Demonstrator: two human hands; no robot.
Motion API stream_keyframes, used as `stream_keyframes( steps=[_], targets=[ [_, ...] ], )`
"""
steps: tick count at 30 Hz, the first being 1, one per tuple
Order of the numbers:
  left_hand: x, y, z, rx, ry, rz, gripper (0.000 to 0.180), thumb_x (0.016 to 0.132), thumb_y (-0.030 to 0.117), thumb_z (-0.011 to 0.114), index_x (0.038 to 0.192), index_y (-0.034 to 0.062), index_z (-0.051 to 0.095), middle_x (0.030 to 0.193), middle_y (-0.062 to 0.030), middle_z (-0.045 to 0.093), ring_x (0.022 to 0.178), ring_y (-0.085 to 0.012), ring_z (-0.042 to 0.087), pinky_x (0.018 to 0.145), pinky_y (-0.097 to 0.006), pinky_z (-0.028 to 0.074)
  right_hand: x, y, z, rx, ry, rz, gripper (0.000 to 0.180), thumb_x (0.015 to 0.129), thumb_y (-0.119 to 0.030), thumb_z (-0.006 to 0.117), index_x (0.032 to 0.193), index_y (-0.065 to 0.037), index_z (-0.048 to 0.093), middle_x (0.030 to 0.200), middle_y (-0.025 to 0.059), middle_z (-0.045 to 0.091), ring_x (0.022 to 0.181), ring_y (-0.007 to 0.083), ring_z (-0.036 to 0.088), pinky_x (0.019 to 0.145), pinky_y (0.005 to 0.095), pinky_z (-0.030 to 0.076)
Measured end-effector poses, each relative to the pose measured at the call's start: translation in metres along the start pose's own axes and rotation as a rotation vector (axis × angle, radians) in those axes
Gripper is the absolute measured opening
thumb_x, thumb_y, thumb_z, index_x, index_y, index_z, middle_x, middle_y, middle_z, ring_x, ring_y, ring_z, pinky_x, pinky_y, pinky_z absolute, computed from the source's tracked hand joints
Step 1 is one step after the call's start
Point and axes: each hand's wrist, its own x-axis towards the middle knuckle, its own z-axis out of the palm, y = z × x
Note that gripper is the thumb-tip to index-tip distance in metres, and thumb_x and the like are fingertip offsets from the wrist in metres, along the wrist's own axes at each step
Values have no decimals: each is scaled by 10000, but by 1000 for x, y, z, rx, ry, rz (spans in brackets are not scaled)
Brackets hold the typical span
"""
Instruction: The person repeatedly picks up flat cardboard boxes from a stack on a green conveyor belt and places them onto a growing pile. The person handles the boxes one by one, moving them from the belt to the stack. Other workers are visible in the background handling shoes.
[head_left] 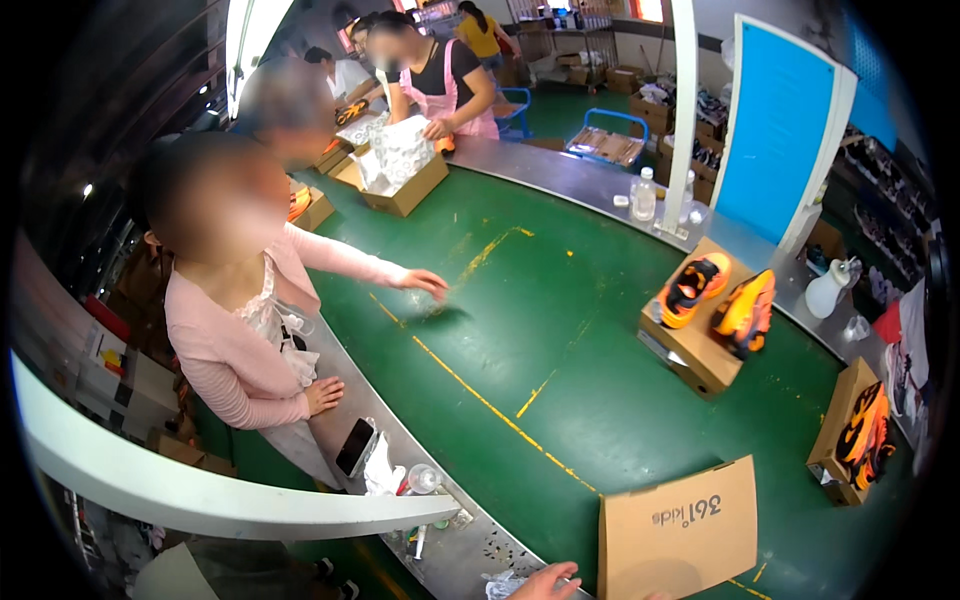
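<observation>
At the lower edge, my left hand [547,583] shows only in part, its fingers stretched out and nothing seen in them. It is just left of a brown cardboard shoe box [680,525] with dark print on its lid. A sliver of my right hand [657,596] appears at the box's near edge; its fingers are mostly hidden, so its grip cannot be told. Farther up the green belt, orange and black sneakers [742,315] rest on a brown box [690,362]. More orange sneakers [866,436] lie on another box [835,430] at the right.
A co-worker in a pink cardigan [225,350] stands left, one hand over the green surface [500,300]. Beyond, a person in a pink apron [447,95] handles an open box [400,195] with white paper. A phone [355,446], bottles [643,196] and a white post [240,510] line the edges.
</observation>
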Motion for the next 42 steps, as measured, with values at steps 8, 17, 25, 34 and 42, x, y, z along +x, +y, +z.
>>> stream_keyframes(
  steps=[8, 17, 25, 34, 42],
  targets=[
    [17, -2, -41, -695, 46, -693, 556, 957, 367, 639, 1360, 32, 455, 1138, -113, 648, 967, -200, 657, 779, -323, 550, -84, -91, 95, -609, -704, -761, 286, 955, -145, 620, 1196, 1, 664, 1101, 109, 712, 1023, 186, 652, 920, 322, 498],
    [122, 62, -9, -275, 398, 122, 844, 904, 458, 650, 1480, -28, 273, 1440, -249, 422, 1356, -366, 416, 1113, -412, 356, 150, -230, 38, -1066, -271, -779, 573, 1024, -415, 488, 1355, 52, 512, 1403, 204, 521, 1283, 299, 505, 1069, 397, 404],
    [149, 27, -22, -689, 492, -63, 773, 995, 456, 497, 1551, 47, 148, 1558, -211, 270, 1439, -308, 289, 1165, -407, 267, 187, -130, 12, -342, -571, -135, 736, 1027, -569, 306, 1398, 44, 473, 1405, 158, 531, 1293, 286, 500, 1093, 432, 374],
    [123, 105, -99, -1208, 98, -256, 688, 917, 367, 595, 1459, 59, 306, 1414, -123, 425, 1280, -259, 436, 1066, -398, 373, 48, -202, 49, -302, -920, -380, 542, 1016, -393, 426, 1404, -20, 487, 1337, 116, 585, 1254, 240, 530, 1060, 393, 394],
    [17, 184, -166, -1111, -131, -234, 544, 898, 382, 542, 1301, 16, 529, 1191, -175, 631, 1035, -289, 654, 885, -422, 548, -81, -261, 14, -851, -748, -512, 521, 979, -517, 431, 1305, -137, 575, 1161, 126, 640, 961, 212, 650, 727, 369, 581]
  ],
)
